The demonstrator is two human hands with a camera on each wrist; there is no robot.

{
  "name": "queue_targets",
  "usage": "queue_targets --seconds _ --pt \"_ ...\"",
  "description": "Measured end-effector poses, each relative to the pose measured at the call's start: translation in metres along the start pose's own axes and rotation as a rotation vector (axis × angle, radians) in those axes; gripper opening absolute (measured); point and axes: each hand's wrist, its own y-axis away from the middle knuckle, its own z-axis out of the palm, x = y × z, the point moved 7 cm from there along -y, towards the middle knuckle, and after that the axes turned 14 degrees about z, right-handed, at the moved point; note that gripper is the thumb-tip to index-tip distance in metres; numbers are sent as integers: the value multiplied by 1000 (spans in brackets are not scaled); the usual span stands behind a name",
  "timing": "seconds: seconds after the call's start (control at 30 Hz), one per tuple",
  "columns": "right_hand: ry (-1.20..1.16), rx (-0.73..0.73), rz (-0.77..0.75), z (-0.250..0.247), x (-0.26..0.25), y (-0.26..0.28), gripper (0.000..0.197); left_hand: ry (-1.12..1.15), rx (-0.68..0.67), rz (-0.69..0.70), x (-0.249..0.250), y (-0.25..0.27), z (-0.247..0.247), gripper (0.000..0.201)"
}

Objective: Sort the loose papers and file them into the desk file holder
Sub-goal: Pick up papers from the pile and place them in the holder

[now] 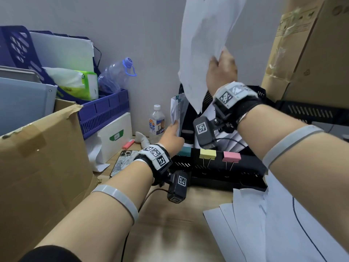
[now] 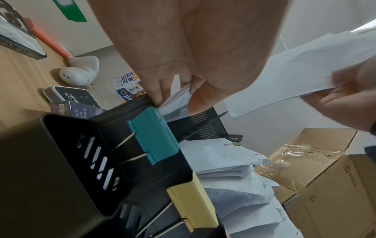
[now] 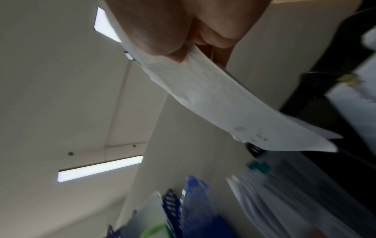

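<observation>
Right hand lifted a sheet while the left hand parted papers in the file holder.

Head view: the right hand (image 1: pixel 221 70) pinched a white sheet (image 1: pixel 205 44) raised above the black file holder (image 1: pixel 222 171); the left hand (image 1: pixel 172 133) touched the clipped papers (image 1: pixel 176 108) standing in it. Left wrist view: thumb and fingers (image 2: pixel 156 90) pinched those papers beside a teal clip (image 2: pixel 153 136). Right wrist view: the sheet hung from the thumb's clamp.

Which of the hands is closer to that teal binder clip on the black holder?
Left. The left hand is just above the teal binder clip, gripping filed papers; the right hand is raised high, holding a sheet.
</observation>
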Motion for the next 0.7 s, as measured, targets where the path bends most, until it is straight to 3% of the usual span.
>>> queue_targets --seconds 0.27,0.37,0.47,0.63,0.7 --pt "293 -102 266 23 84 41 30 5 -13 -33 4 3 0 82" --pt "351 -212 373 34 102 49 19 -22 -19 -15 2 1 3 81" --pt "416 -360 384 44 101 47 12 -35 -27 22 1 -1 3 76" --pt "158 -305 321 35 72 33 22 -35 -37 -27 3 4 1 83" --pt "156 -318 332 36 73 34 21 -29 -27 -21 1 3 1 83"
